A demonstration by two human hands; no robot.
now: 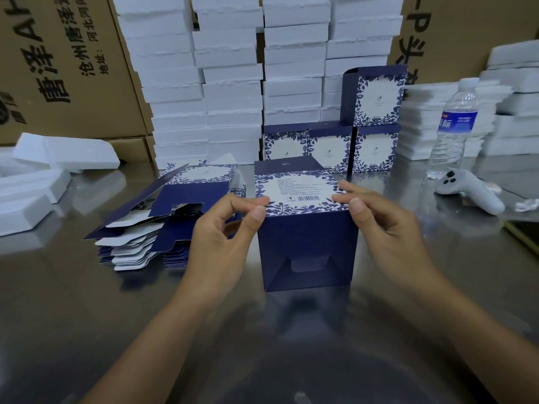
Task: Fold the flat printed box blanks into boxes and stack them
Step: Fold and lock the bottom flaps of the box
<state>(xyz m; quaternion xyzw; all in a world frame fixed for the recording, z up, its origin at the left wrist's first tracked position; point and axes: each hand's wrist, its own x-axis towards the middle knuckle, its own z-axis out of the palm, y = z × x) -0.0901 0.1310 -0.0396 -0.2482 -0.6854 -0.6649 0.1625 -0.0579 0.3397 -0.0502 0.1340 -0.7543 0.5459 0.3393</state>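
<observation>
A folded box (306, 243) sits at the middle of the metal table (87, 301), its dark blue bottom, with the flaps tucked shut, turned toward the near side. The printed barcode face is on top. Its inside is hidden.

The left hand (221, 228) pinches the box's upper left edge between thumb and fingers, and the right hand (385, 225) pinches the upper right edge the same way.

Just left lies a pile of flat blanks (163, 217). Beyond the box, three finished boxes (329, 150) stand in a row, with a fourth (376, 94) on the rightmost. White foam stacks (227, 83) rise behind. A bottle (455, 126) and a controller (469, 191) are at the right.
</observation>
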